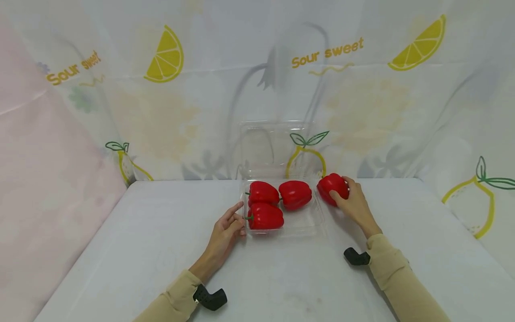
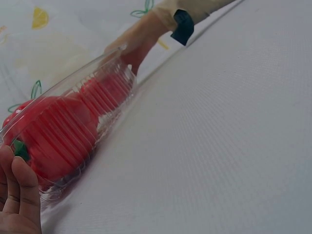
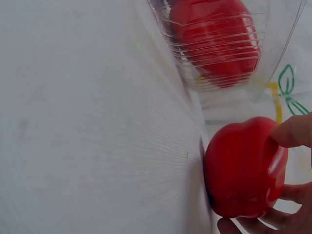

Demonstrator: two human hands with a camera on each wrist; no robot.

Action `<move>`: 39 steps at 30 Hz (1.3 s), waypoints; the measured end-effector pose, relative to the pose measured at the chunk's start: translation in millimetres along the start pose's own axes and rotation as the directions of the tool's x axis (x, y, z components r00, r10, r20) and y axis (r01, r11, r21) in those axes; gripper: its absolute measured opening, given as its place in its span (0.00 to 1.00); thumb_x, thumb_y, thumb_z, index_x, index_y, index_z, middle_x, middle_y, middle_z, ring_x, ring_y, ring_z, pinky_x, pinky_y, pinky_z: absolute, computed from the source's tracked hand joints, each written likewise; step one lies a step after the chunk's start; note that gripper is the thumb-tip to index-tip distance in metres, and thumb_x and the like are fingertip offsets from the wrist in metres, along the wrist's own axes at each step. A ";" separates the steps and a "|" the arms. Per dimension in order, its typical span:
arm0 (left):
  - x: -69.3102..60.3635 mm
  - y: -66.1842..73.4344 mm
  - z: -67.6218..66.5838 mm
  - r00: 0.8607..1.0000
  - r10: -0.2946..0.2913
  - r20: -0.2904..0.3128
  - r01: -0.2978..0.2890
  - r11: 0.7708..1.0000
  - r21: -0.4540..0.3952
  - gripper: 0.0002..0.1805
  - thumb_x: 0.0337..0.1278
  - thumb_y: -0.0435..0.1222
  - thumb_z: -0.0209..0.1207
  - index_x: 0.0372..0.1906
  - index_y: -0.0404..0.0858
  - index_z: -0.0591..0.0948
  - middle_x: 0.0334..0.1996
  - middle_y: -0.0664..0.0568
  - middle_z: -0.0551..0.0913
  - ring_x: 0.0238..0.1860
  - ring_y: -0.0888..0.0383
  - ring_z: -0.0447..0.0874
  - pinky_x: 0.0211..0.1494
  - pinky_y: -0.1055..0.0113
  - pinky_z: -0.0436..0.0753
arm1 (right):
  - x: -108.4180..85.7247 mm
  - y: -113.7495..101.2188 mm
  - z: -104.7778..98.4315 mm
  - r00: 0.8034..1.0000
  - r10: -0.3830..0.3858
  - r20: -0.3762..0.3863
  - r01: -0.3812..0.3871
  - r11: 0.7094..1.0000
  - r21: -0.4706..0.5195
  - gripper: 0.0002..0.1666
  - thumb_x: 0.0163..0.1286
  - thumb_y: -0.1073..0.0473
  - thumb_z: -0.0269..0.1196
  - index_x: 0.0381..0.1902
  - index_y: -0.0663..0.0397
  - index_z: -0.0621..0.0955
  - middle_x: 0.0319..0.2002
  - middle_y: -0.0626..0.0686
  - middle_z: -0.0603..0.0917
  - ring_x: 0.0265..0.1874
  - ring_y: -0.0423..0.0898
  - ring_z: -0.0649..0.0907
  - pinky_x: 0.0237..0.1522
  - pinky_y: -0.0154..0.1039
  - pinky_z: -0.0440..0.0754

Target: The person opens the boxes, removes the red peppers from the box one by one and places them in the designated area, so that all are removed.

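Note:
A clear plastic clamshell box (image 1: 299,220) stands on the table with its lid (image 1: 257,147) raised at the back. Inside lie three red bell peppers: one at the back left (image 1: 263,193), one at the back right (image 1: 295,195) and one at the front left (image 1: 266,217). The front right part of the box shows bare plastic. To the right of the box, my right hand (image 1: 356,205) grips a fourth red bell pepper (image 3: 243,168), thumb on one side and fingers on the other, low at the table. My left hand (image 1: 223,232) touches the box's left side with its fingertips (image 2: 25,178).
The white table (image 1: 169,250) reaches back to a hanging cloth (image 1: 217,103) printed with lemons, close behind the raised lid. A pink cloth (image 1: 44,192) hangs along the left. A black device sits on each wrist, the right one (image 1: 356,256) and the left one (image 1: 210,298).

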State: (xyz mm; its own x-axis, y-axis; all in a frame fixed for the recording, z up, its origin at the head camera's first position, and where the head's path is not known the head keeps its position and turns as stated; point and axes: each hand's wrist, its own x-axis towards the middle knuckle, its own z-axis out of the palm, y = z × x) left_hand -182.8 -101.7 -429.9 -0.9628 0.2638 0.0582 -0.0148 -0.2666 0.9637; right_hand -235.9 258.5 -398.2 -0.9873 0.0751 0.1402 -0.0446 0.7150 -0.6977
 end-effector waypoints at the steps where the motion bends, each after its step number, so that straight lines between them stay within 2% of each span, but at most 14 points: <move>1: -0.2 0.0 -0.2 1.000 0.001 0.000 -0.001 1.000 0.000 0.29 0.66 0.32 0.50 0.70 0.38 0.60 0.33 0.57 0.72 0.31 0.64 0.72 0.38 0.76 0.79 | 0.2 -0.4 -0.5 1.000 0.002 0.010 -0.002 1.000 -0.004 0.39 0.68 0.51 0.53 0.69 0.66 0.55 0.60 0.70 0.63 0.58 0.65 0.68 0.58 0.63 0.71; 6: -1.0 -0.3 -0.8 1.000 -0.001 -0.009 0.001 1.000 -0.007 0.29 0.66 0.32 0.50 0.70 0.39 0.60 0.32 0.58 0.73 0.32 0.64 0.72 0.38 0.75 0.79 | 0.9 -1.6 -2.4 0.999 0.005 0.039 -0.004 1.000 -0.015 0.39 0.68 0.54 0.54 0.69 0.67 0.54 0.58 0.71 0.64 0.55 0.65 0.69 0.56 0.62 0.73; 11: -1.0 -1.3 -1.1 1.000 -0.003 -0.015 0.003 1.000 -0.009 0.29 0.66 0.31 0.50 0.70 0.40 0.60 0.32 0.57 0.73 0.31 0.64 0.72 0.37 0.75 0.79 | 0.8 -1.7 -1.8 1.000 0.004 0.025 -0.004 1.000 -0.014 0.42 0.68 0.49 0.55 0.69 0.69 0.54 0.56 0.72 0.67 0.53 0.64 0.71 0.54 0.60 0.75; 29: -1.5 -0.3 -0.3 1.000 0.000 -0.006 0.000 1.000 -0.002 0.29 0.66 0.31 0.49 0.71 0.40 0.59 0.32 0.58 0.73 0.32 0.65 0.73 0.38 0.75 0.80 | -1.5 -1.0 2.0 0.997 0.082 0.012 -0.081 0.996 -0.042 0.49 0.67 0.40 0.55 0.69 0.67 0.50 0.59 0.71 0.66 0.56 0.65 0.71 0.55 0.60 0.76; 39: -1.3 0.1 0.0 1.000 0.000 0.001 0.000 1.000 -0.010 0.29 0.66 0.30 0.49 0.70 0.41 0.60 0.32 0.58 0.73 0.30 0.65 0.72 0.37 0.75 0.79 | -1.2 -1.9 0.2 0.997 0.081 0.004 -0.081 0.995 -0.054 0.50 0.66 0.37 0.55 0.69 0.67 0.51 0.52 0.68 0.71 0.46 0.60 0.75 0.47 0.52 0.80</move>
State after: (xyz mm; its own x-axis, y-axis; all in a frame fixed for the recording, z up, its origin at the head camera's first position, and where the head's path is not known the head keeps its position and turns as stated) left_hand -181.5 -102.1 -429.9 -0.9624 0.2650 0.0590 -0.0170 -0.2757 0.9611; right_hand -234.7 256.9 -397.2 -0.9883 0.1300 0.0803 0.0435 0.7429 -0.6680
